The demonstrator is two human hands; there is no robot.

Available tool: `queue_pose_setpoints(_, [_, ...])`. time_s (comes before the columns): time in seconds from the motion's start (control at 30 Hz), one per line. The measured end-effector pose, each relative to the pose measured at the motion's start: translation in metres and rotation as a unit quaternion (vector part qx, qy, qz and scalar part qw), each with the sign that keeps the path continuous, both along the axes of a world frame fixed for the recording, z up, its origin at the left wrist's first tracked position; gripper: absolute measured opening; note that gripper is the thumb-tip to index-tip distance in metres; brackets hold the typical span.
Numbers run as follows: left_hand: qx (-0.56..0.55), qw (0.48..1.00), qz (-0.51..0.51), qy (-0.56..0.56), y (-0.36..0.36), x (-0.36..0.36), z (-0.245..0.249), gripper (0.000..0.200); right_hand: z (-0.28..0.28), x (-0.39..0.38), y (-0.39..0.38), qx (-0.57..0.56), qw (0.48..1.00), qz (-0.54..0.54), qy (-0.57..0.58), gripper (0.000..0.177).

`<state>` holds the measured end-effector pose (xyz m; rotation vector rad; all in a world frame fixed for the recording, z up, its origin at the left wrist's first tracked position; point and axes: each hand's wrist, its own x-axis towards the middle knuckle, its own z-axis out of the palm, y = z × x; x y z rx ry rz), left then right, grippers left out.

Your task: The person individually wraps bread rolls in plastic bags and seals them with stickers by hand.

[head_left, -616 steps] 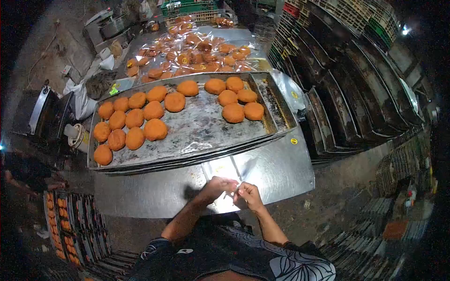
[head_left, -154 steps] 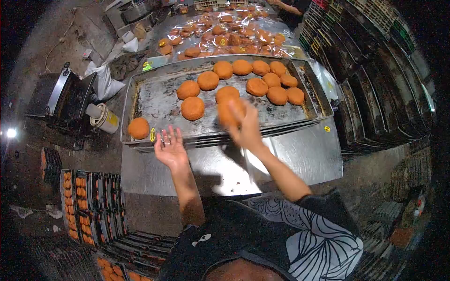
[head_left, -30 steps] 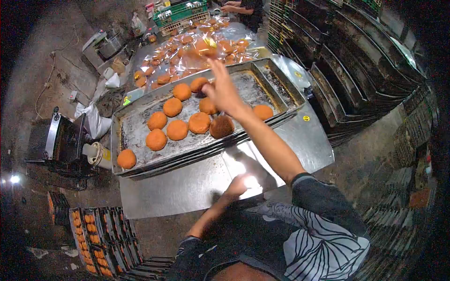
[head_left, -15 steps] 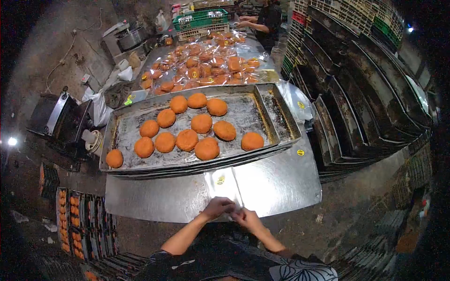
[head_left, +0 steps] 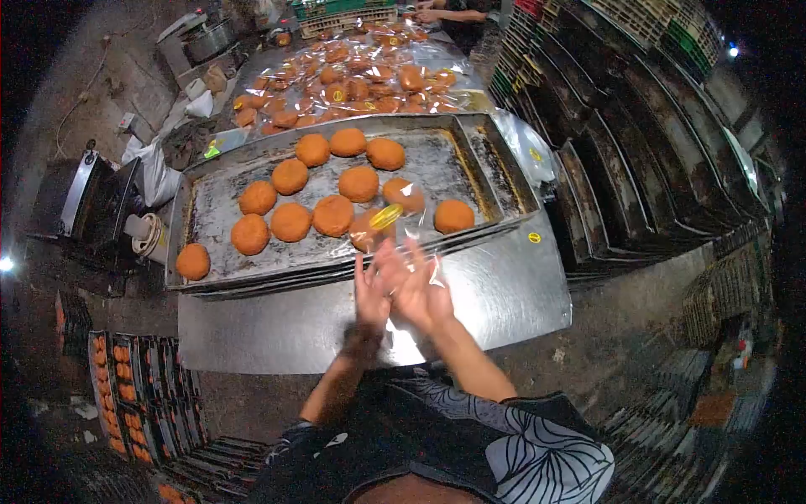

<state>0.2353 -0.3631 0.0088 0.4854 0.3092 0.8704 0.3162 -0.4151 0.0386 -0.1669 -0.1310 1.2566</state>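
A clear plastic bag (head_left: 403, 220) with a yellow label is lifted over the near edge of a metal baking tray (head_left: 227, 286). My left hand (head_left: 372, 290) and my right hand (head_left: 422, 290) hold the bag between them, palms turned up and fingers partly stretched along the plastic. Blur and glare hide exactly where the fingers grip. Through the film shows a round orange-brown bun (head_left: 369, 231), and another bun (head_left: 405, 195) lies just behind it. Several more buns (head_left: 333, 216) rest unwrapped on the tray, with one bun (head_left: 454, 217) apart at the right.
Bagged buns (head_left: 361, 84) are heaped behind the tray, before a green crate (head_left: 340, 8). Stacked dark trays (head_left: 621, 193) stand at the right. A rack of buns (head_left: 122, 386) is low on the left. Another person's hand (head_left: 430, 15) shows at the back.
Both hands have moved up and forward from the table's front edge to the tray's near edge. The bag has risen off the table with them, and the view has tilted down.
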Motion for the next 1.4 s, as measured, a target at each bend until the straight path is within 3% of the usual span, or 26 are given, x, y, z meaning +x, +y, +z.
queue_pose_setpoints(0.03, [0.098,0.993,0.025,0.060,0.020,-0.012,-0.016,0.044,-0.028,-0.014,0.009,-0.045,0.995,0.089,0.027,0.050])
queue_pose_setpoints(0.07, [0.190,0.973,0.057,0.121,0.040,-0.024,-0.032,0.036,-0.016,-0.024,0.015,-0.148,0.976,0.137,-0.082,0.043])
queue_pose_setpoints(0.1, [0.144,0.977,0.089,0.132,0.054,-0.034,-0.019,0.031,-0.005,-0.016,0.026,-0.145,0.975,0.144,-0.087,0.043])
queue_pose_setpoints(0.13, [0.098,0.978,0.123,0.140,0.067,-0.044,-0.005,0.027,0.008,0.008,0.037,-0.167,0.893,0.129,-0.398,0.044])
queue_pose_setpoints(0.17, [-0.096,0.979,0.170,0.057,0.075,-0.049,0.013,0.024,0.018,0.033,0.049,-0.169,0.720,0.099,-0.666,0.046])
queue_pose_setpoints(0.2, [-0.043,0.980,0.183,0.068,0.092,-0.065,0.004,0.029,0.002,0.066,0.074,-0.145,0.583,-0.092,-0.794,0.056])
queue_pose_setpoints(0.23, [-0.040,0.979,0.187,0.066,0.101,-0.075,0.013,0.029,0.000,0.097,0.094,-0.177,0.357,-0.157,-0.904,0.064])
queue_pose_setpoints(0.3, [-0.106,0.956,0.274,0.024,0.111,-0.095,0.038,0.037,-0.033,0.138,0.123,-0.283,0.279,0.028,-0.917,0.065])
queue_pose_setpoints(0.33, [-0.092,0.957,0.276,0.005,0.118,-0.108,0.038,0.048,-0.040,0.145,0.128,-0.283,0.282,0.024,-0.916,0.065])
queue_pose_setpoints(0.4, [-0.084,0.946,0.312,-0.016,0.130,-0.124,0.050,0.050,-0.050,0.145,0.134,-0.293,0.518,0.004,-0.804,0.063])
queue_pose_setpoints(0.43, [-0.087,0.934,0.345,-0.028,0.129,-0.132,0.051,0.053,-0.049,0.118,0.122,-0.301,0.525,0.011,-0.796,0.063])
queue_pose_setpoints(0.5, [-0.092,0.931,0.353,-0.012,0.137,-0.131,0.048,0.057,0.005,0.037,0.096,-0.242,0.397,-0.310,-0.829,0.063])
queue_pose_setpoints(0.57, [-0.069,0.933,0.350,-0.046,0.133,-0.114,0.045,0.061,0.050,-0.031,0.085,-0.035,0.398,-0.406,-0.822,0.067])
queue_pose_setpoints(0.63, [0.127,0.950,0.285,0.003,0.106,-0.079,0.053,0.064,0.074,-0.059,0.081,-0.009,0.317,-0.393,-0.863,0.064])
queue_pose_setpoints(0.67, [0.098,0.955,0.281,-0.006,0.088,-0.066,0.070,0.065,0.073,-0.062,0.076,-0.021,0.312,-0.396,-0.864,0.064])
queue_pose_setpoints(0.73, [0.077,0.973,0.218,-0.015,0.076,-0.063,0.079,0.065,0.067,-0.065,0.067,-0.103,0.364,-0.397,-0.836,0.070])
queue_pose_setpoints(0.8, [0.029,0.990,0.135,-0.020,0.068,-0.060,0.072,0.065,0.057,-0.070,0.049,-0.126,0.375,-0.408,-0.823,0.073])
queue_pose_setpoints(0.9, [0.029,0.987,0.157,-0.006,0.055,-0.041,0.051,0.062,0.065,-0.064,0.047,-0.180,0.396,-0.400,-0.807,0.082])
queue_pose_setpoints(0.97, [0.009,0.999,0.041,-0.030,0.066,-0.052,0.059,0.053,0.062,-0.067,0.045,-0.216,0.434,-0.337,-0.807,0.088])
queue_pose_setpoints(1.0, [-0.043,0.997,-0.044,-0.045,0.073,-0.061,0.053,0.048,0.052,-0.067,0.038,-0.170,0.439,-0.353,-0.808,0.093])
queue_pose_setpoints(1.03, [-0.032,0.997,-0.041,-0.053,0.068,-0.059,0.053,0.048,0.047,-0.070,0.031,-0.183,0.448,-0.325,-0.813,0.092])
queue_pose_setpoints(1.1, [0.007,0.994,0.051,0.097,0.050,-0.048,0.051,0.046,0.045,-0.068,0.041,-0.188,0.419,-0.384,-0.801,0.093])
queue_pose_setpoints(1.2, [-0.028,0.999,-0.007,0.018,0.061,-0.058,0.051,0.054,0.050,-0.068,0.048,-0.170,0.451,-0.336,-0.809,0.092])
queue_pose_setpoints(1.3, [-0.006,1.000,-0.002,0.014,0.058,-0.068,0.057,0.055,0.048,-0.071,0.057,-0.131,0.479,-0.353,-0.793,0.093])
queue_pose_setpoints(1.37, [-0.005,0.996,0.066,0.055,0.055,-0.069,0.061,0.057,0.046,-0.074,0.053,-0.118,0.493,-0.351,-0.787,0.093])
queue_pose_setpoints(1.4, [-0.033,0.998,0.053,0.014,0.058,-0.073,0.063,0.058,0.051,-0.074,0.054,-0.109,0.569,-0.275,-0.767,0.092])
